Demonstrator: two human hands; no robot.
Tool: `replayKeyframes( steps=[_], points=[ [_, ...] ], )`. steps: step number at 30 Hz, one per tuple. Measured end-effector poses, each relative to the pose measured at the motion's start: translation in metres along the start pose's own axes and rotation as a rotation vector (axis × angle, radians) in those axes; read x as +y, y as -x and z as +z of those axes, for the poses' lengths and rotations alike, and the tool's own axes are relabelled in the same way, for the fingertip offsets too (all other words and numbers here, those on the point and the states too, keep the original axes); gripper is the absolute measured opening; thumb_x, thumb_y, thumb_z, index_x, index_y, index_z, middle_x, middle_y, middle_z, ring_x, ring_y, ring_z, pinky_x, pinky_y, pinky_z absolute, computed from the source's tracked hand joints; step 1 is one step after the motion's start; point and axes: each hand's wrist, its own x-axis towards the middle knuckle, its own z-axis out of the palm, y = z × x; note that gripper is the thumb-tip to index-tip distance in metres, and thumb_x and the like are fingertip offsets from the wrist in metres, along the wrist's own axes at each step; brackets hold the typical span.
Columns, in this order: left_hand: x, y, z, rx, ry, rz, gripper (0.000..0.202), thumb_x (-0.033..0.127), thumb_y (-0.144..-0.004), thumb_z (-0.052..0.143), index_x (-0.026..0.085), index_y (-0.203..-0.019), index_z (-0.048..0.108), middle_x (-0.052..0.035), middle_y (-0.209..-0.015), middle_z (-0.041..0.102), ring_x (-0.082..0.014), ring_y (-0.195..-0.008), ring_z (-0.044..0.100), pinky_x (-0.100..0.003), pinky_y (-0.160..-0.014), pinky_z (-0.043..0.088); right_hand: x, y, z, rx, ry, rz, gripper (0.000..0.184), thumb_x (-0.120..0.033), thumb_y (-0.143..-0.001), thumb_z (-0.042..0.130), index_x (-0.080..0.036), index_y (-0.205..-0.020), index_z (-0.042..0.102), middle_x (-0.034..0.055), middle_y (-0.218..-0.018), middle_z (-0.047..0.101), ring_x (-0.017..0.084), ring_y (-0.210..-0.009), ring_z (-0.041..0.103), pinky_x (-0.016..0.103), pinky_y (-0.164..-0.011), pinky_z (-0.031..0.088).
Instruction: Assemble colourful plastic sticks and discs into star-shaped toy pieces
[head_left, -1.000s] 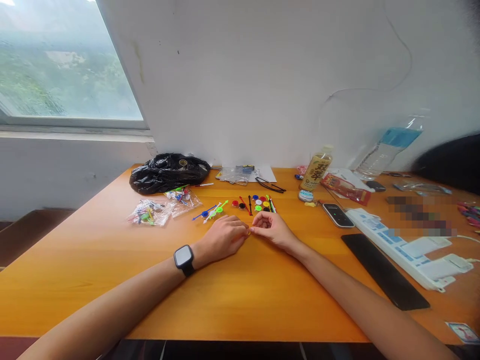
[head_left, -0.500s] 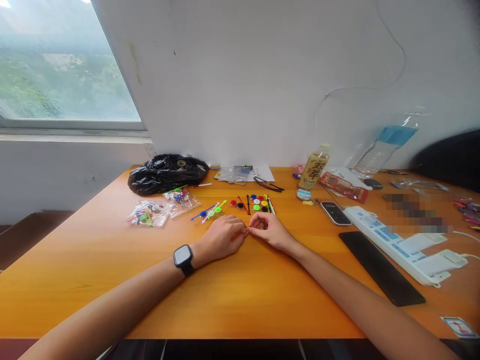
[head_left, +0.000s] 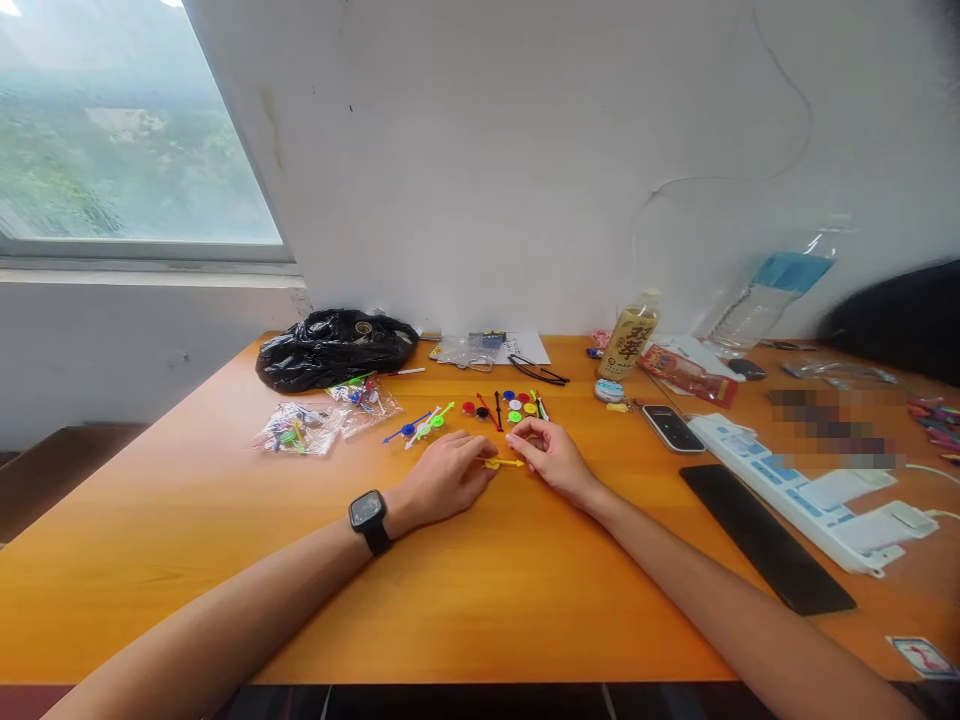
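Note:
My left hand [head_left: 450,472] is closed in a pinch on a yellow arrow spinner [head_left: 493,463] just above the table. Its arrow tip points right, and part of it is hidden by the fingers. Close by on the right, my right hand [head_left: 553,458] is curled, thumb and forefinger slightly apart, clear of the spinner. Beyond the hands lie a blue arrow spinner [head_left: 408,430], a green arrow spinner [head_left: 438,421] and a white one between them. Small round discs, such as a red disc [head_left: 469,408] and a yellow disc [head_left: 530,409], lie with loose arrows, including a black arrow [head_left: 498,411].
Clear bags of parts [head_left: 297,430] and a black plastic bag [head_left: 337,347] lie at the left. Glasses [head_left: 537,370] are at the back. A drink bottle [head_left: 628,337], a phone [head_left: 673,428], a power strip [head_left: 780,490] and a black flat slab [head_left: 765,538] are at the right.
My right hand has let go of the yellow arrow spinner and moved slightly right. The spinner's arrow now shows between the hands; my left hand stays nearly in place.

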Motion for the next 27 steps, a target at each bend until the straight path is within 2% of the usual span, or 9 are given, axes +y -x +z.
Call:
replayKeyframes(
  steps=[5, 8, 11, 13, 17, 22, 27],
  points=[
    [0.002, 0.001, -0.002, 0.049, 0.084, -0.010, 0.038, 0.028, -0.095, 0.067, 0.025, -0.131, 0.056, -0.0070, -0.120, 0.072, -0.0258, -0.111, 0.067, -0.041, -0.097, 0.054, 0.001, 0.003, -0.001, 0.112, 0.037, 0.000, 0.041, -0.060, -0.085, 0.075, -0.019, -0.088, 0.068, 0.0058, -0.087, 0.072, 0.011, -0.050, 0.048, 0.026, -0.046, 0.036],
    [0.004, 0.003, -0.008, 0.113, 0.115, -0.028, 0.050, 0.033, -0.094, 0.070, 0.024, -0.140, 0.051, -0.0098, -0.130, 0.069, -0.0276, -0.119, 0.064, -0.045, -0.104, 0.053, -0.004, 0.009, -0.003, 0.179, 0.065, 0.031, 0.047, -0.065, -0.086, 0.072, -0.018, -0.090, 0.071, 0.0060, -0.079, 0.072, 0.011, -0.049, 0.047, 0.026, -0.046, 0.033],
    [0.006, 0.004, -0.013, 0.182, 0.105, -0.062, 0.044, 0.032, -0.098, 0.064, 0.024, -0.139, 0.051, -0.0098, -0.132, 0.067, -0.0279, -0.124, 0.061, -0.051, -0.114, 0.046, -0.013, 0.015, -0.004, 0.161, 0.071, 0.106, 0.057, -0.072, -0.089, 0.064, -0.017, -0.077, 0.072, 0.0002, -0.053, 0.054, 0.012, -0.047, 0.040, 0.027, -0.046, 0.027],
    [0.007, 0.005, -0.015, 0.220, 0.094, -0.090, 0.037, 0.030, -0.101, 0.059, 0.024, -0.137, 0.052, -0.0088, -0.134, 0.067, -0.0274, -0.127, 0.059, -0.053, -0.119, 0.040, -0.018, 0.017, -0.004, 0.151, 0.059, 0.109, 0.063, -0.073, -0.091, 0.061, -0.017, -0.065, 0.069, -0.0020, -0.047, 0.042, 0.011, -0.047, 0.036, 0.028, -0.048, 0.025],
    [0.007, 0.005, -0.016, 0.226, 0.091, -0.105, 0.031, 0.030, -0.103, 0.056, 0.025, -0.134, 0.053, -0.0084, -0.133, 0.067, -0.0273, -0.127, 0.059, -0.055, -0.123, 0.035, -0.017, 0.014, -0.006, 0.202, 0.057, 0.027, 0.061, -0.070, -0.091, 0.063, -0.018, -0.060, 0.067, -0.0012, -0.053, 0.047, 0.012, -0.054, 0.040, 0.029, -0.054, 0.029],
    [0.007, 0.005, -0.017, 0.182, 0.093, -0.080, 0.029, 0.030, -0.104, 0.055, 0.025, -0.132, 0.056, -0.0076, -0.129, 0.068, -0.0267, -0.123, 0.061, -0.057, -0.126, 0.029, -0.006, 0.009, -0.009, 0.188, 0.092, -0.003, 0.056, -0.067, -0.092, 0.064, -0.019, -0.063, 0.066, -0.0015, -0.057, 0.048, 0.013, -0.056, 0.040, 0.029, -0.055, 0.028],
    [0.007, 0.002, -0.018, 0.164, 0.087, -0.012, 0.020, 0.025, -0.102, 0.056, 0.025, -0.121, 0.062, -0.0054, -0.119, 0.071, -0.0247, -0.114, 0.062, -0.052, -0.118, 0.040, -0.001, 0.007, -0.010, 0.167, 0.096, 0.027, 0.056, -0.069, -0.091, 0.064, -0.019, -0.067, 0.066, -0.0042, -0.053, 0.039, 0.011, -0.051, 0.032, 0.029, -0.051, 0.022]
  ],
)
